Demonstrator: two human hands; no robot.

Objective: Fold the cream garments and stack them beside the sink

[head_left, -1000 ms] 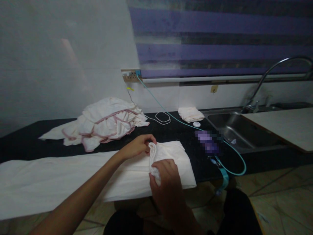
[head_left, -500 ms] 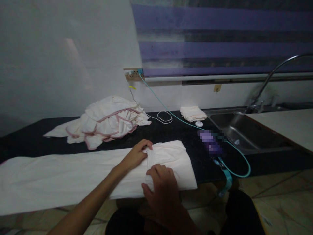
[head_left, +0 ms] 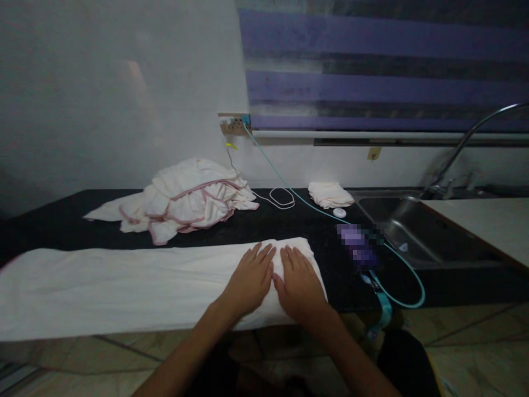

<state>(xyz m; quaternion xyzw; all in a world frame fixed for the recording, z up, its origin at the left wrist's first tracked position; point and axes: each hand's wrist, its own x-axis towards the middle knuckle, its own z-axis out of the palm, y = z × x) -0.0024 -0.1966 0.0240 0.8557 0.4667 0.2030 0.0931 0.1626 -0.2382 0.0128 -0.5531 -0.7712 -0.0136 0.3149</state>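
A long white cloth (head_left: 124, 286) lies flat in a strip along the front of the dark counter, its right end folded over. My left hand (head_left: 253, 275) rests palm down on the cloth near that folded end, fingers stretched out. Beside it, my right hand (head_left: 298, 278) also lies flat on the folded part, fingers extended and the thumb close to the left hand. Neither hand grips anything. Behind the strip sits a crumpled heap of white cloth (head_left: 190, 198) with pink edging.
A folded cloth (head_left: 329, 194) and a small white round object (head_left: 339, 213) are by the wall. A blurred purple object (head_left: 356, 245) with a teal cable (head_left: 413, 270) lies right of the hands. Farther right is a steel sink (head_left: 430, 237) with a faucet (head_left: 458, 143).
My hands have gone from curled fingers on the cloth's folded edge to lying flat side by side on it. The fold now looks smoother. The view has shifted slightly.
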